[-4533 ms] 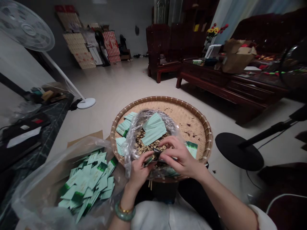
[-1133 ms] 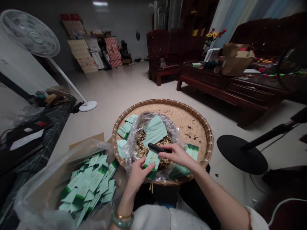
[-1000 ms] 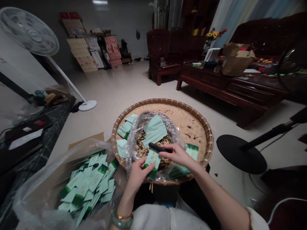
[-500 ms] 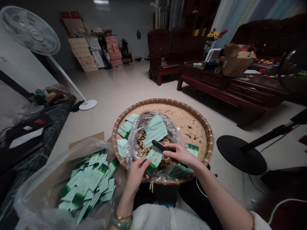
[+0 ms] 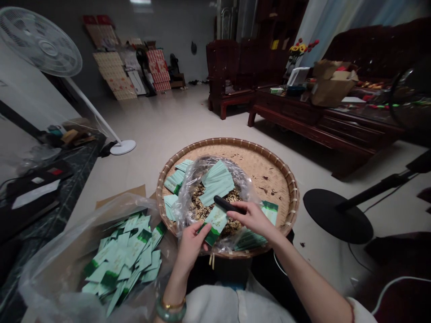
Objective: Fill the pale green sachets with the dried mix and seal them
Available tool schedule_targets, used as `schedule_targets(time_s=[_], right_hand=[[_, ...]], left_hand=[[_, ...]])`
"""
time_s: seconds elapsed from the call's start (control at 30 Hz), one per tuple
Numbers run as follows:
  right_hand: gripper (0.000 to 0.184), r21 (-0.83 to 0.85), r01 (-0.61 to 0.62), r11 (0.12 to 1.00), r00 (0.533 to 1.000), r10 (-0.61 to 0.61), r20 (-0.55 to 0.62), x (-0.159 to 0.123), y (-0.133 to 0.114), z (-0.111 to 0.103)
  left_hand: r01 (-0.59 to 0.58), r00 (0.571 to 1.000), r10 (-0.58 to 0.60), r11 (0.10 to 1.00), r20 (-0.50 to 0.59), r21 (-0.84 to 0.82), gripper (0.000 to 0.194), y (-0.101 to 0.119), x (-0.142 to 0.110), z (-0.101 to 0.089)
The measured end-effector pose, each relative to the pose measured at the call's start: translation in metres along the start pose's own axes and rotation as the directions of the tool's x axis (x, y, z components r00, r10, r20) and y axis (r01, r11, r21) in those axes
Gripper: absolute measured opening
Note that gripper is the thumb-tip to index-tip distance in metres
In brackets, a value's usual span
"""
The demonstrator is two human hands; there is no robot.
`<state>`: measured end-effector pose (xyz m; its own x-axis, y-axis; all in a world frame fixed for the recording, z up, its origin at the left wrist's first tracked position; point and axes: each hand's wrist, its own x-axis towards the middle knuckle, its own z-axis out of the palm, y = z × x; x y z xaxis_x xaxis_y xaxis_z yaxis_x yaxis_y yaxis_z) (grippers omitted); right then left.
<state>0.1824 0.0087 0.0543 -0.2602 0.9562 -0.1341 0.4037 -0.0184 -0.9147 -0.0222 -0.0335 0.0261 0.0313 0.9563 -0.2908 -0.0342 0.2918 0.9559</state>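
A white standing fan is standing on the floor at the left side. Far away, printed boards are leaning against the wall, and a cardboard box is sitting on the dark wooden table.

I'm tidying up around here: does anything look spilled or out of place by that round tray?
Yes: dark flecks lie scattered on the bare woven bamboo tray, right of the clear plastic bag. They look like spillage from the crumbly mix inside, though they're too small to identify.

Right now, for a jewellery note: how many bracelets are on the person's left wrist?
2: a thin gold bracelet nearest the hand, then a pale green stone bangle.
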Motion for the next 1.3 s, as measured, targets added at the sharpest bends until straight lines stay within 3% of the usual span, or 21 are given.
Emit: schedule_targets(time_s=[0.13, 0.37, 0.67, 0.77, 0.87, 1.0, 1.1, 1.2, 1.3], right_hand=[[0.036, 0.013, 0.0, 1.0, 1.0, 0.0, -0.002, 0.002, 0.002, 0.002], [0.042, 0.214, -0.118, 0.97, 0.987, 0.09, 0.137, 0.0, 0.006, -0.003], [0.042, 0.289, -0.111, 0.951, 0.991, 0.085, 0.099, 0.001, 0.004, -0.004], [0.048, 0.181, -0.102, 0.978, 0.995, 0.101, 0.02, 0.0, 0.009, -0.015], [0.051, -0.154, -0.03, 0.988, 1.0, 0.03, -0.001, -0.002, 0.017, -0.02], [0.04, -0.524, 0.056, 0.85, 0.997, -0.016, 0.08, -0.001, 0.03, -0.012], [0.032, -0.493, 0.113, 0.863, 0.994, -0.09, 0.069, 0.001, 0.029, -0.005], [0.039, -0.279, 0.159, 0.947, 0.978, -0.19, -0.087, 0.004, 0.018, -0.002], [0.035, -0.213, 0.246, 0.946, 0.943, -0.285, -0.175, 0.007, 0.008, 0.005]], left_hand=[[-0.01, 1.0, 0.01, 1.0, -0.001, 0.027, 0.039, 0.001, 0.0, -0.001], [0.001, 1.0, 0.0, 1.0, -0.017, 0.02, 0.041, 0.002, -0.002, -0.003], [-0.054, 0.995, 0.058, 0.997, -0.087, 0.047, 0.048, 0.0, 0.0, -0.013], [-0.059, 0.985, 0.057, 0.998, -0.16, -0.009, 0.049, 0.0, -0.001, -0.021], [-0.058, 0.98, 0.046, 0.997, -0.196, -0.055, 0.049, 0.0, -0.001, -0.026], [-0.075, 0.983, 0.071, 0.997, -0.169, -0.022, 0.048, 0.003, -0.001, -0.024], [-0.074, 0.991, 0.08, 0.996, -0.105, 0.054, 0.048, 0.006, -0.003, -0.021], [-0.06, 0.998, 0.063, 0.987, -0.014, 0.15, 0.045, 0.007, -0.005, -0.016], [-0.077, 0.994, 0.06, 0.975, 0.086, 0.207, 0.045, 0.006, -0.008, -0.011]])
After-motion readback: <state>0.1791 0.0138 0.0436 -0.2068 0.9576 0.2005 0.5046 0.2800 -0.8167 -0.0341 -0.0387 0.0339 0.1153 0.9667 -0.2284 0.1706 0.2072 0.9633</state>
